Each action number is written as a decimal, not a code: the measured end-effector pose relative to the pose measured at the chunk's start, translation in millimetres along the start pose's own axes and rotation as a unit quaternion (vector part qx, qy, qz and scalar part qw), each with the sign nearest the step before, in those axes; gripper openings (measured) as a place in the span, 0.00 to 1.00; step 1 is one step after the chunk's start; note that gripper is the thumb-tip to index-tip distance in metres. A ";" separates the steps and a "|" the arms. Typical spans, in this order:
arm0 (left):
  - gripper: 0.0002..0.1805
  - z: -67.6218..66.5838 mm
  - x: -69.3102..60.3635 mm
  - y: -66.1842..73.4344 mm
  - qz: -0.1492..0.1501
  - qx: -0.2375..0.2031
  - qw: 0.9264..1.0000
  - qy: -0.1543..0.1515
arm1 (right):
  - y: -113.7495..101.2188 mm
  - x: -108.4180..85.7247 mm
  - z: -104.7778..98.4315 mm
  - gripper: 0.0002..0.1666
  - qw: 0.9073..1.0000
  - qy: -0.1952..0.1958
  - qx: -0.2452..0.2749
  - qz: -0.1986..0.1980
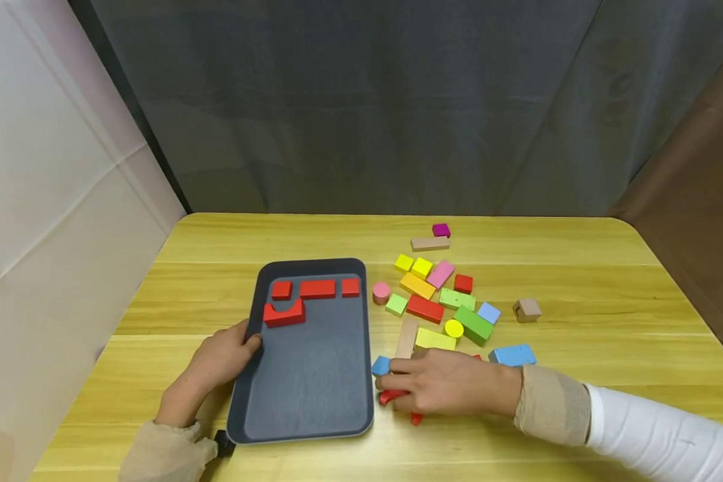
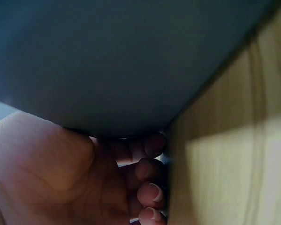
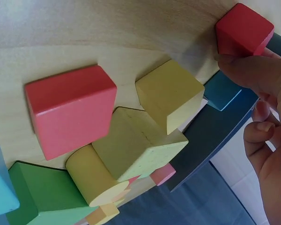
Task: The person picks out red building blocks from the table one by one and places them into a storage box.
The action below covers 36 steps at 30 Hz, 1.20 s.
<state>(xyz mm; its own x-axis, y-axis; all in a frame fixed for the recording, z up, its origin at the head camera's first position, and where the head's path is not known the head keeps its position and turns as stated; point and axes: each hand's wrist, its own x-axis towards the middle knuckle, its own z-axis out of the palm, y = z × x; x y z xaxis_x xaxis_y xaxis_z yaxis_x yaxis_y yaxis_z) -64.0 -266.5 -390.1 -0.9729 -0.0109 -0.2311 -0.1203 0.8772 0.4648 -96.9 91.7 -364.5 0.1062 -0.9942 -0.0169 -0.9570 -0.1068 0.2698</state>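
Note:
My left hand [image 1: 224, 355] grips the left rim of a dark grey tray [image 1: 313, 381], thumb over the edge; the left wrist view shows curled fingers [image 2: 150, 193] beside the tray's outer wall. Inside the tray, toward its far end, lie several red blocks [image 1: 317, 289], among them one with a curved notch [image 1: 285, 314]. Right of the tray, my right hand [image 1: 442, 383] pinches a red block [image 3: 243, 29] between thumb and fingers, low over the table. A blue block [image 1: 381, 365] sits beside those fingers. Another red block [image 1: 417, 419] is partly hidden under the hand.
Loose coloured blocks spread right of the tray, including a red one [image 1: 424, 309], a green one [image 1: 473, 325] and a yellow cylinder [image 1: 454, 329]. Farther right are a blue block [image 1: 513, 355] and a wooden one [image 1: 527, 310]. A dark curtain [image 1: 361, 114] hangs behind the table.

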 end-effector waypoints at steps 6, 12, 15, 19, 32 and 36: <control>0.19 0.2 -0.2 0.5 -0.001 -0.001 1.000 0.001 | 0.2 -0.1 1.3 0.05 1.000 -0.002 -0.014 -0.002; 0.20 -0.9 0.1 1.3 0.000 0.002 1.000 0.001 | 0.8 0.0 1.8 0.05 1.000 -0.005 -0.029 -0.005; 0.20 -0.9 0.4 1.4 -0.001 0.003 1.000 0.001 | 0.4 -0.2 2.3 0.06 1.000 -0.004 -0.027 -0.003; 0.20 -0.4 0.4 1.3 -0.001 -0.001 1.000 0.000 | 0.4 -1.0 2.3 0.08 1.000 -0.005 -0.026 -0.002; 0.20 0.7 0.2 0.1 -0.001 0.002 1.000 0.000 | 8.9 -8.9 -11.5 0.06 0.998 0.026 0.047 0.019; 0.20 0.4 0.1 0.8 -0.003 0.005 1.000 0.000 | 17.7 -12.2 -25.2 0.09 0.997 0.043 0.062 0.030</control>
<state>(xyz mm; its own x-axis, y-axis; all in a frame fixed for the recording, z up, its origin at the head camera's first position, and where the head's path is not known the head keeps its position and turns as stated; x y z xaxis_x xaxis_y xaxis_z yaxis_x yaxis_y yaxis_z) -64.1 -265.7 -390.1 -0.9723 -0.0167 -0.2330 -0.1243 0.8815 0.4556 -108.4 102.2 -335.3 0.0652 -0.9946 0.0806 -0.9877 -0.0528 0.1472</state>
